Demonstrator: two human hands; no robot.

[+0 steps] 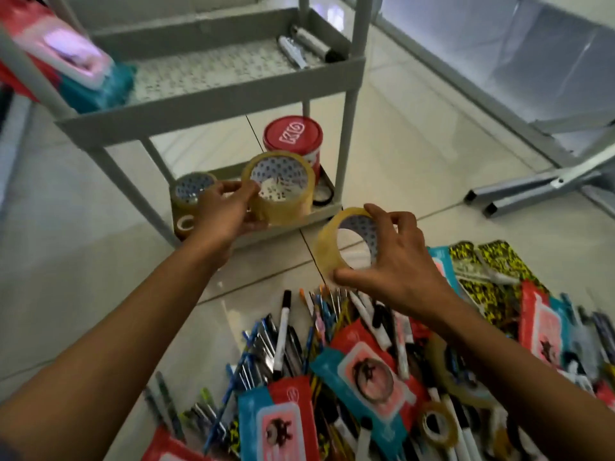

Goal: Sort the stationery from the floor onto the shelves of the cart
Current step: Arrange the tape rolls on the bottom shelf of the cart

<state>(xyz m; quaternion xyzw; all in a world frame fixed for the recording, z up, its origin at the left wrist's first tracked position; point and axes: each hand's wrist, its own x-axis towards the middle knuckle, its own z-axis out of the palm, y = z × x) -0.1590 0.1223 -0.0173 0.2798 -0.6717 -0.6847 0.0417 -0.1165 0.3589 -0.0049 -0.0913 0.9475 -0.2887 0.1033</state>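
My left hand (226,211) grips a large roll of clear yellowish tape (283,207) at the front of the grey cart's bottom shelf (321,212). My right hand (396,257) holds a second tape roll (324,247) by its rim, in the air over the floor just in front of the cart. Two more tape rolls (188,194) sit on the bottom shelf to the left. A pile of pens, markers and packaged stationery (332,377) covers the floor below my hands, with smaller tape rolls (436,424) among it.
A red-lidded tin (293,138) stands at the back of the bottom shelf. The middle shelf (213,101) holds teal and red packets (96,84) at left and silver items (306,48) at right. Metal bench legs (532,194) lie to the right.
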